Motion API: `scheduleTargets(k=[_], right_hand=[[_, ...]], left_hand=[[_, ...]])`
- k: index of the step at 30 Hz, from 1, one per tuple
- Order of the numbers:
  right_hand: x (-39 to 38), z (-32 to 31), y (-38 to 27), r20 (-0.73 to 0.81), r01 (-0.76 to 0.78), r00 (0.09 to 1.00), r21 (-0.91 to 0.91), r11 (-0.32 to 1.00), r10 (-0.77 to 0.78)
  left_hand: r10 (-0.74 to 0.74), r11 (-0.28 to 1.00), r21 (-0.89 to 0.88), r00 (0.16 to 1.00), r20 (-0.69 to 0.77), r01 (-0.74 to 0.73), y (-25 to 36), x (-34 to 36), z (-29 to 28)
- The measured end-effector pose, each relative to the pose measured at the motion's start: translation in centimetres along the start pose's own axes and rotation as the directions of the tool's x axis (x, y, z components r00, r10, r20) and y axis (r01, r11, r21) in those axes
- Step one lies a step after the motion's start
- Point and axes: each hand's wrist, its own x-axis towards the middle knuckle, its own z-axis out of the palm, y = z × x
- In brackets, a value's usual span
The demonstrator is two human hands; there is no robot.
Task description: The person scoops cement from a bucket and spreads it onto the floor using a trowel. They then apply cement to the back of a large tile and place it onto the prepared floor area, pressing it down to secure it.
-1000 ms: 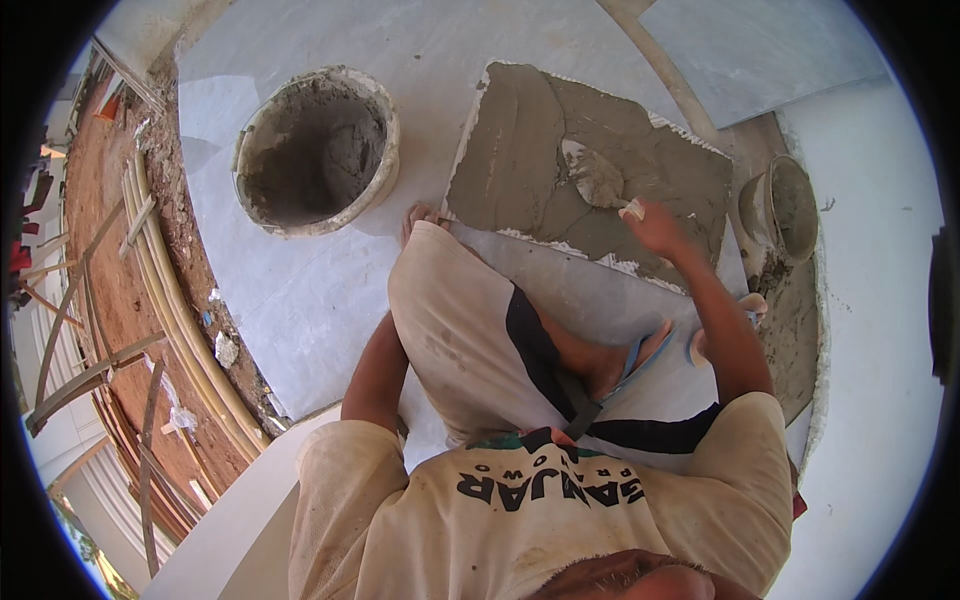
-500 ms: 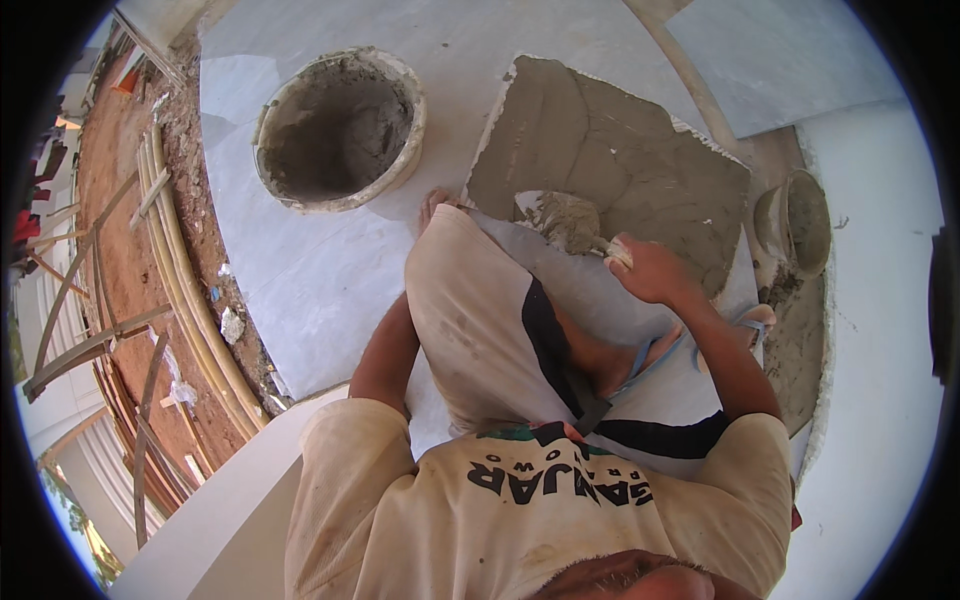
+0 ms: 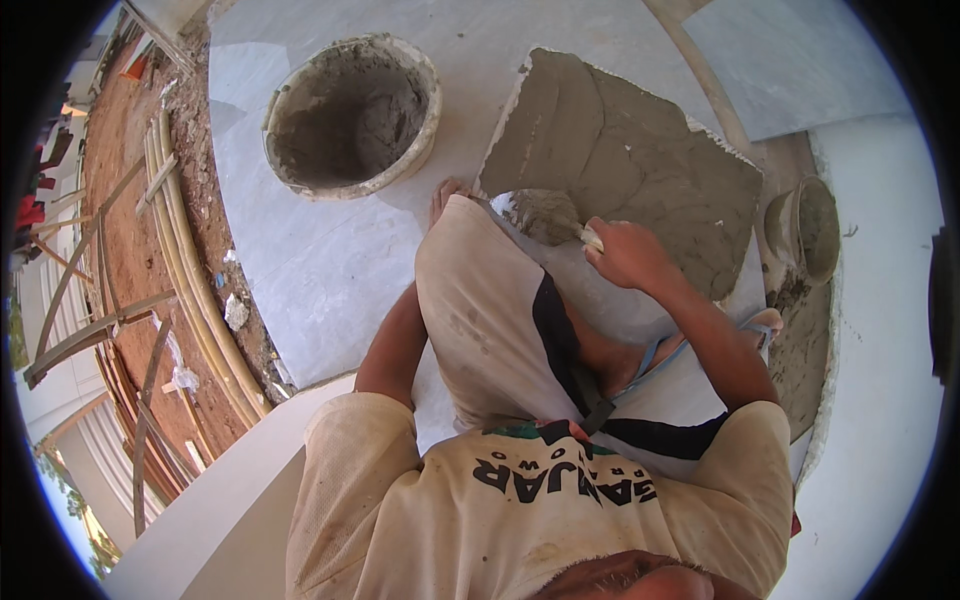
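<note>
My right hand [image 3: 628, 254] is closed round the handle of a trowel [image 3: 545, 216], whose blade is largely coated in grey mortar. That blade lies at the near left edge of a rough-edged slab [image 3: 697, 125]. Wet grey mortar [image 3: 625, 165] covers most of the slab's upper face. My left hand [image 3: 449, 197] is beyond my bent knee, close to the slab's near left corner. The knee hides part of it, and whether its fingers grip the slab I cannot tell.
A mortar-smeared bucket [image 3: 428, 125] with grey mortar inside stands left of the slab. A smaller bucket [image 3: 785, 230] sits by the white wall [image 3: 880, 300] on the right. Bamboo poles [image 3: 185, 250] lie on the reddish ground beyond the pale floor's left edge [image 3: 245, 290].
My right hand and the trowel have shifted left along the slab's near edge. The whole view has moved slightly; my left hand stays by the slab's corner.
</note>
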Motion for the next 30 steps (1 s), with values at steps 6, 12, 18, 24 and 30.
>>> scheduleTargets(k=[6,12,18,24,30], right_hand=[[2.3,1.1,1.0,0.008,0.058,0.998,0.143,0.988,-0.06],[1.3,-2.4,3.6,0.49,-0.282,0.87,0.398,0.873,0.057],[-1.3,-5.0,5.4,0.437,-0.427,0.875,0.491,0.759,0.21],[-5.4,-7.6,8.8,0.281,-0.4,0.916,0.558,0.727,0.288],[-7.0,-11.2,7.6,0.042,-0.225,0.965,0.632,0.742,0.257]], left_hand=[[-0.011,0.998,-0.065,0.999,-0.053,0.007,-0.5,0.3,0.3],[0.137,0.953,0.265,0.989,0.047,-0.144,0.2,0.5,0.1],[0.114,0.977,0.19,0.99,-0.08,-0.098,-0.5,0.5,0.7],[0.216,0.909,0.369,0.976,-0.014,-0.196,4.4,0.9,0.1],[0.164,0.926,0.336,0.985,0.062,-0.175,7.1,1.1,-1.0]])
